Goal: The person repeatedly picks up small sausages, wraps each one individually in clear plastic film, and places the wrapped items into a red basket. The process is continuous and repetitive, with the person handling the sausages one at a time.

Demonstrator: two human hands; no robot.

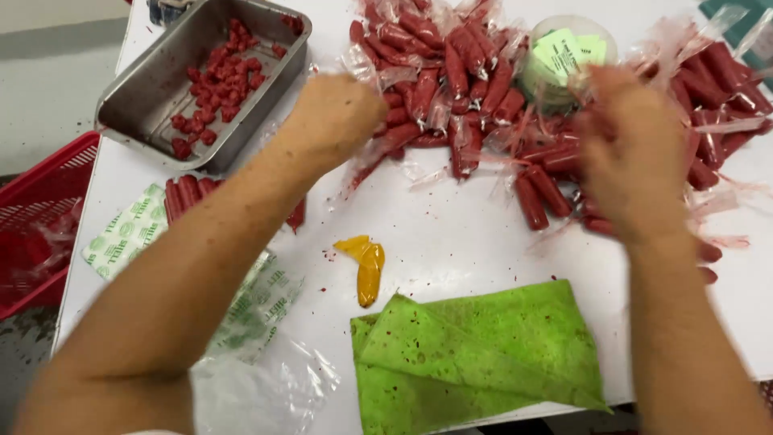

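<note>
The sausages (451, 76), small red ones each in a clear wrapper, lie heaped along the far edge of the tabletop (467, 234), within easy reach of both hands. The left hand (338, 113) is up over the near left side of the heap, seemingly pinching a bit of clear wrapper, though the fingers are turned away and blurred, so I cannot tell how tightly they close. The right hand (632, 153) hovers over the right part of the heap, its back to the camera; whether its fingers hold anything cannot be told either. Between the hands, at the far edge, a clear tub (564, 60) of pale green slips stands amid the sausages. At the far left corner a steel tray (145, 101) holds cut red pieces, placed just beside the left hand, likely for short drops. Nearer the left edge a row of sausages lies on printed bags (129, 229). A yellow scrap (366, 262) sits mid-table, and a stained green cloth (475, 354) lies at the near edge. A red basket (40, 217) sits off the left edge.
</note>
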